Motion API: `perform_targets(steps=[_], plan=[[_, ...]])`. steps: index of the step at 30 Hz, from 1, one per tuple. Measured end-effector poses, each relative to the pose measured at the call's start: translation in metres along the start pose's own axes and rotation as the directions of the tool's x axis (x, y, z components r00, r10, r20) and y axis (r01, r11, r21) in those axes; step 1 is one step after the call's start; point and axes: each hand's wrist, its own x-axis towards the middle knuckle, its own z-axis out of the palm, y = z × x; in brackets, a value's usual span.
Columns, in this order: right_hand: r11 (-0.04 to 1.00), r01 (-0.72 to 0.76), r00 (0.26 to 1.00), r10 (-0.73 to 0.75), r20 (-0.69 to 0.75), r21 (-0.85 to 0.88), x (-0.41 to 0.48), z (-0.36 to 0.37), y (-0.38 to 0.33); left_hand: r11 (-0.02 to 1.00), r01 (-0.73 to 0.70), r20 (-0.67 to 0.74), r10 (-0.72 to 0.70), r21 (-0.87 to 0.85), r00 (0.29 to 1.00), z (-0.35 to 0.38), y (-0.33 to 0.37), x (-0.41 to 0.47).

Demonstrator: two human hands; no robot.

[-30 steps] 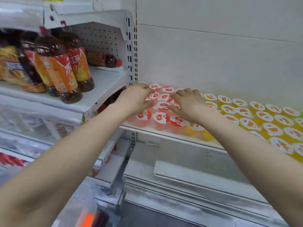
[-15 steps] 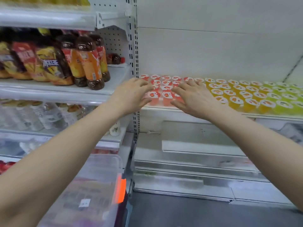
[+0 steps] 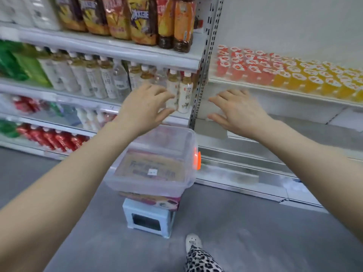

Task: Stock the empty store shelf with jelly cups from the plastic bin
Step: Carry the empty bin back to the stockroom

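Note:
Rows of red jelly cups point(image 3: 242, 65) and orange jelly cups point(image 3: 306, 77) stand on the white shelf point(image 3: 255, 87) at the upper right. A clear plastic bin point(image 3: 157, 165) with an orange latch sits below on a box and a pale blue stool point(image 3: 148, 220); no jelly cups show inside it. My left hand point(image 3: 145, 107) hovers above the bin with spread fingers and holds nothing. My right hand point(image 3: 237, 112) is also spread and empty, below the shelf's front edge.
To the left, shelves hold tea bottles point(image 3: 174, 22), snack bags point(image 3: 115, 16), pale drink bottles point(image 3: 96, 79) and red bottles point(image 3: 51, 138). A perforated upright post point(image 3: 204, 61) divides the two bays. Grey floor lies below, with my shoe point(image 3: 193, 241) on it.
Both hands have pulled back from the red jelly cups and dropped below the shelf, empty. The view has tilted down and back, so the bin, stool and floor now show.

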Motion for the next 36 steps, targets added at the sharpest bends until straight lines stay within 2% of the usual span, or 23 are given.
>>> perform_targets(steps=[4,7,12,16,19,22,26,29,36], plan=[[0.992,0.109,0.993,-0.112,0.047,0.058,0.02,0.034,-0.043,0.966,0.248,0.058,-0.244,-0.07,0.968,0.021,-0.02,-0.073],[0.978,0.17,0.976,-0.184,0.114,0.123,0.044,0.071,-0.071,0.893,0.441,0.175,-0.422,-0.09,0.889,0.047,-0.022,-0.125],[0.961,0.178,0.938,-0.23,0.258,0.21,0.097,0.137,-0.107,0.72,0.688,0.384,-0.611,-0.095,0.692,0.091,-0.007,-0.187],[0.961,0.101,0.905,-0.197,0.377,0.259,0.138,0.187,-0.115,0.542,0.837,0.402,-0.752,-0.073,0.522,0.113,0.008,-0.21],[0.966,0.03,0.856,-0.158,0.493,0.256,0.161,0.219,-0.112,0.375,0.924,0.433,-0.823,-0.071,0.367,0.127,0.02,-0.215],[0.953,-0.065,0.794,-0.129,0.594,0.295,0.174,0.236,-0.112,0.21,0.975,0.486,-0.845,-0.08,0.222,0.138,0.027,-0.213],[0.949,-0.049,0.85,-0.125,0.512,0.312,0.178,0.241,-0.116,-0.071,0.972,0.485,-0.873,-0.225,0.048,0.143,0.033,-0.207],[0.94,0.034,0.857,-0.203,0.473,0.34,0.171,0.227,-0.125,-0.263,0.908,0.504,-0.861,-0.326,-0.069,0.138,0.029,-0.215],[0.772,0.106,0.842,-0.405,0.356,0.627,0.153,0.176,-0.202,-0.377,0.835,0.432,-0.882,-0.4,-0.191,0.084,0.005,-0.302]])
